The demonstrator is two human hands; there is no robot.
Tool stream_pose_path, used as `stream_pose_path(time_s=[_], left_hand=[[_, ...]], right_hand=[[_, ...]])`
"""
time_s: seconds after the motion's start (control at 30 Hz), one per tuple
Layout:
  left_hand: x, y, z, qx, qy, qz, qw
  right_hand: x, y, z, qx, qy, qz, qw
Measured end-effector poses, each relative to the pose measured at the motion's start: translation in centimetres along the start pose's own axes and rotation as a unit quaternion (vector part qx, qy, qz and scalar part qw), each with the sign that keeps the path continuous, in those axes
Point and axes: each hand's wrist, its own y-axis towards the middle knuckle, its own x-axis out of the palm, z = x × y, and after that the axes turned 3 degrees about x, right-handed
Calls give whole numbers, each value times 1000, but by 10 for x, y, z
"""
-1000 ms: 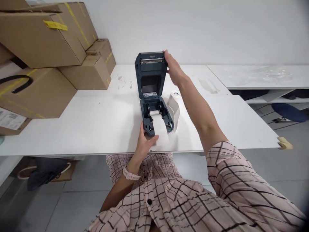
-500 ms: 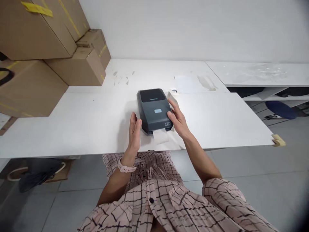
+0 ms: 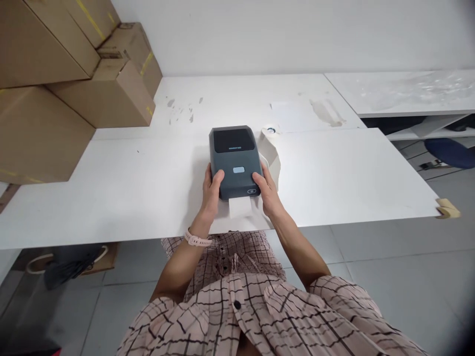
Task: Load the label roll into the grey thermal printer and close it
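Note:
A dark grey label printer [image 3: 235, 159] sits with its lid down near the front edge of the white table [image 3: 334, 178]. A white paper strip [image 3: 239, 207] sticks out of its front slot. My left hand [image 3: 212, 189] grips the printer's front left corner, thumb on the lid. On the front right corner rests my right hand [image 3: 264, 192], fingers curled against the printer's side. A white paper roll [image 3: 270, 148] stands just right of the printer, behind my right hand.
Brown cardboard boxes [image 3: 70, 84] are stacked on the table's left side. A second white tabletop [image 3: 401, 91] lies at the back right with a blue chair [image 3: 451, 153] under it. A bag [image 3: 67, 267] lies on the floor beneath the table.
The printer lid went from open to down. My right hand came off the lid's top edge, and both hands now hold the printer's front corners. The paper strip now pokes out under the lid.

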Motion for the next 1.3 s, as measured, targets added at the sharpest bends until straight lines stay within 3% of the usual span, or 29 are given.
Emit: stream_pose_path(time_s=[0.2,0.47,0.77,0.87,0.97,1.0,1.07,1.17,1.23,1.3], left_hand=[[-10,22,7,-14,-28,-29,999],[-5,-4,16,-17,-16,-38,999],[-9,-1,2,-17,8,13,1000],[-5,-28,-5,-13,72,70,995],[1,-66,-15,0,160,184,970],[3,-77,-17,-9,167,196,966],[6,-88,-17,-46,144,121,981],[9,-85,-10,-146,55,-4,988],[11,-78,-4,-177,7,-23,984],[12,-74,-2,-165,-11,-21,986]], right_hand=[[12,4,-1,-10,15,43,999],[15,0,-11,18,132,97,986],[23,1,-3,0,113,133,985],[27,0,-4,-38,76,157,984],[28,-1,-13,-139,-20,221,965],[27,0,-17,-179,-61,228,955],[24,2,-23,-256,-124,207,936],[20,6,-28,-323,-153,168,919],[19,7,-29,-332,-158,163,916],[19,7,-30,-331,-165,163,915]])
